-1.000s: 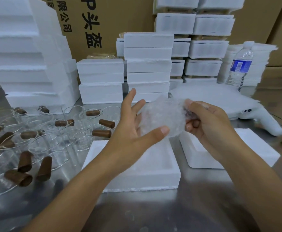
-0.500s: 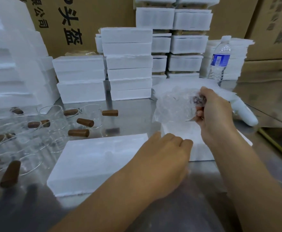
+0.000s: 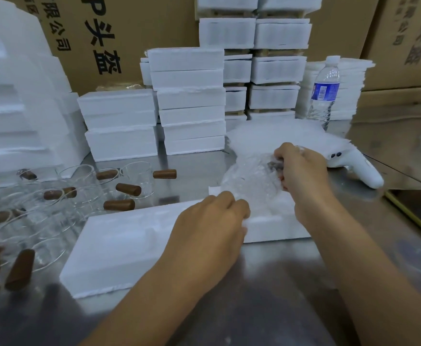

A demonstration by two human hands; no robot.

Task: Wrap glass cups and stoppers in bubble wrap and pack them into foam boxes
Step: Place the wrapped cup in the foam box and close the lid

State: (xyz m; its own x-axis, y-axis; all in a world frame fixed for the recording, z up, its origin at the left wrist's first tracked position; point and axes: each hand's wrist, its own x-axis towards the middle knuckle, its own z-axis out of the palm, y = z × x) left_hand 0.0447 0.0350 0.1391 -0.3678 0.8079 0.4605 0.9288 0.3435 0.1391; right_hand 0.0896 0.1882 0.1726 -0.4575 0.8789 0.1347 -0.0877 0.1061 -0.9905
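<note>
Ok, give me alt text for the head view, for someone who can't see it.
The right hand grips a bubble-wrapped bundle over an open foam box, while the left hand rests at that box's corner. Glass cups and brown stoppers lie to the left on the metal table, foam box stacks behind.

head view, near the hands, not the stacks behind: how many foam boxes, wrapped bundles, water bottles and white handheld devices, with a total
foam boxes: 2
wrapped bundle: 1
water bottle: 1
white handheld device: 1
total: 5
</note>
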